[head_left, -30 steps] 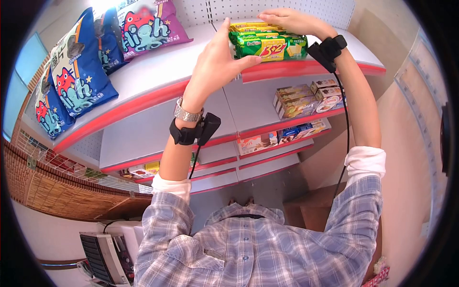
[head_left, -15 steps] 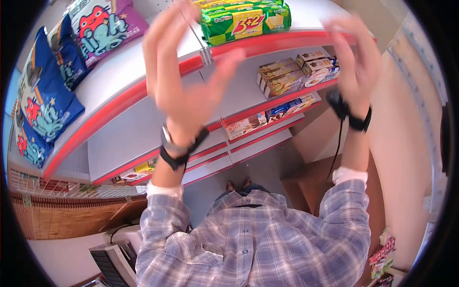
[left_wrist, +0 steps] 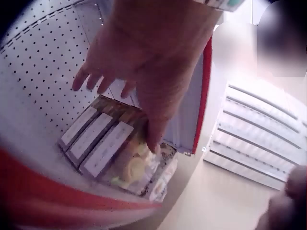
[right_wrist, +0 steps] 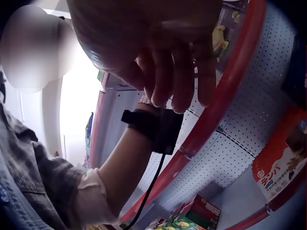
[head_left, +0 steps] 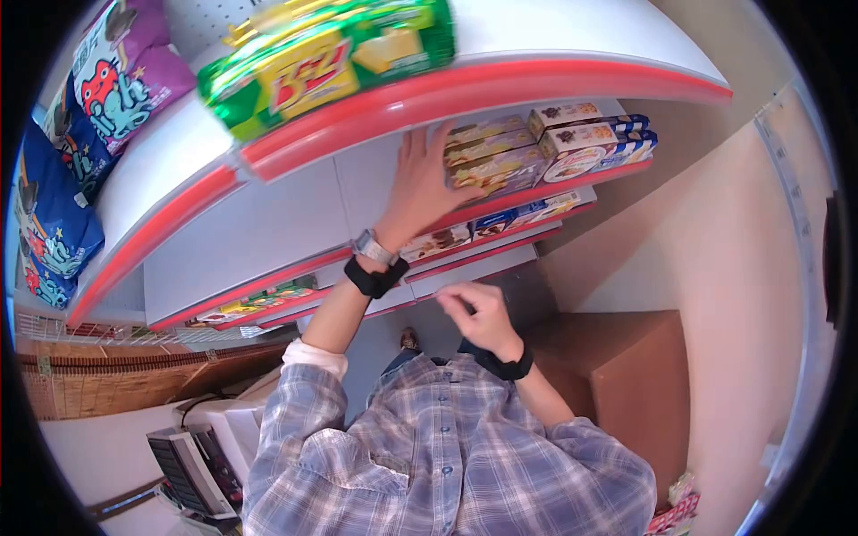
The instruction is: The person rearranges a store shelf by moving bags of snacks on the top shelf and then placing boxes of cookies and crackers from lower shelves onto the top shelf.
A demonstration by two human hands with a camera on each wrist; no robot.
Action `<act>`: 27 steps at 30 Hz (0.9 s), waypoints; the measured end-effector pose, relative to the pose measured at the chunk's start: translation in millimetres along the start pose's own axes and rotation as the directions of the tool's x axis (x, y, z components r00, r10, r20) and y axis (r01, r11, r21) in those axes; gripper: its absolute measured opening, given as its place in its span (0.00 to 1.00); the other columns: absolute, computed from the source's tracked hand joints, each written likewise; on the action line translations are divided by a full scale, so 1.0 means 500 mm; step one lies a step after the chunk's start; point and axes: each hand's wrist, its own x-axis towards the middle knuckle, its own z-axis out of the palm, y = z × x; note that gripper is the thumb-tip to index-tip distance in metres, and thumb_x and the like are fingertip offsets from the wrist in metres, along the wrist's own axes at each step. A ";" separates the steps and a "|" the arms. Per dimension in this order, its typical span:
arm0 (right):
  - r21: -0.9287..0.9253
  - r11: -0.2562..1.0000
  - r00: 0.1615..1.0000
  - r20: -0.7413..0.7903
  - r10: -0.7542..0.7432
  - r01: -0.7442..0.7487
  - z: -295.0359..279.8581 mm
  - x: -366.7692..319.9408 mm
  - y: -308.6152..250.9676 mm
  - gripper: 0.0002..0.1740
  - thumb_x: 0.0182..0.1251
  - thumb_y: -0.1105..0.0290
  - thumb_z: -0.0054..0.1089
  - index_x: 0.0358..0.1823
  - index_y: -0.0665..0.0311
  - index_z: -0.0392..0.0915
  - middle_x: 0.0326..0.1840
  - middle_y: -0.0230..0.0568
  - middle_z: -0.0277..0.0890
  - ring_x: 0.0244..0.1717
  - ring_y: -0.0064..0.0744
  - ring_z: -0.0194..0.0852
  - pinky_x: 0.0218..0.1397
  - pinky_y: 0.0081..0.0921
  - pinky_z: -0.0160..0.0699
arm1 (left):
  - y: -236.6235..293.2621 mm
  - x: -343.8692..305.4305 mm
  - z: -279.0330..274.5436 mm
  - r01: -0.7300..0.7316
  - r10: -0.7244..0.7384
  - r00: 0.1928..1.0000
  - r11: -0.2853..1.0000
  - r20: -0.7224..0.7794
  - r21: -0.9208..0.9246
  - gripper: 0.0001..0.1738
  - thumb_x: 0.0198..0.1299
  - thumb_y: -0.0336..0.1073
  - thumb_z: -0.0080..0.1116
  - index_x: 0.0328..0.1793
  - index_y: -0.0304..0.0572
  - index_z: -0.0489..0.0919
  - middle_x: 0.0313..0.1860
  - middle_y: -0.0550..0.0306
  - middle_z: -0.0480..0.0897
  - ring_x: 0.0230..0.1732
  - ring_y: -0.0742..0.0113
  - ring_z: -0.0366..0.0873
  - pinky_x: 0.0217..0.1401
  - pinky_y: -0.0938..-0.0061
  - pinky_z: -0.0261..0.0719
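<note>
My left hand (head_left: 422, 183) reaches under the top shelf, at the left end of a row of small biscuit-like boxes (head_left: 505, 174) on the second shelf. Its thumb lies along the front of the row and its fingers are spread out toward the back. In the left wrist view the thumb overlaps the boxes' picture side (left_wrist: 132, 167), and the fingers stay straight. My right hand (head_left: 483, 317) hangs in front of my body below that shelf, fingers loosely bent, holding nothing.
Green packs marked 3+2 (head_left: 331, 71) sit on the top shelf (head_left: 527, 36) behind its red edge. Blue and purple snack bags (head_left: 130, 80) stand at the left. More boxes (head_left: 492, 223) are on a lower shelf. A brown carton (head_left: 639, 375) is at the right.
Both hands have left the green packs on the top shelf. The left moved down to the boxes on the second shelf; the right dropped in front of the body. The head view shifted.
</note>
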 end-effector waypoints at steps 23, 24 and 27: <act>-0.410 0.573 0.687 0.583 -0.434 0.710 -0.311 0.215 -0.164 0.46 0.48 0.61 0.75 0.72 0.61 0.69 0.59 0.47 0.73 0.54 0.48 0.74 0.57 0.47 0.72 | 0.237 -0.093 -0.145 -0.191 0.188 0.981 0.980 0.057 0.057 0.47 0.27 0.38 0.78 0.63 0.46 0.76 0.55 0.46 0.78 0.50 0.44 0.80 0.48 0.55 0.80; -0.424 0.518 0.661 0.586 -0.468 0.743 -0.304 0.220 -0.167 0.46 0.48 0.61 0.72 0.73 0.62 0.68 0.57 0.47 0.73 0.53 0.47 0.74 0.56 0.46 0.73 | 0.250 -0.091 -0.152 -0.219 0.219 0.976 0.975 0.020 0.037 0.47 0.26 0.39 0.79 0.62 0.46 0.77 0.55 0.45 0.78 0.50 0.43 0.80 0.46 0.55 0.80; -0.445 0.410 0.605 0.589 -0.536 0.796 -0.312 0.242 -0.219 0.44 0.50 0.63 0.68 0.73 0.64 0.68 0.52 0.48 0.74 0.51 0.45 0.75 0.55 0.42 0.72 | 0.264 -0.085 -0.175 -0.295 0.296 0.953 0.955 -0.061 0.025 0.47 0.30 0.42 0.81 0.64 0.47 0.75 0.57 0.41 0.78 0.50 0.41 0.80 0.46 0.56 0.81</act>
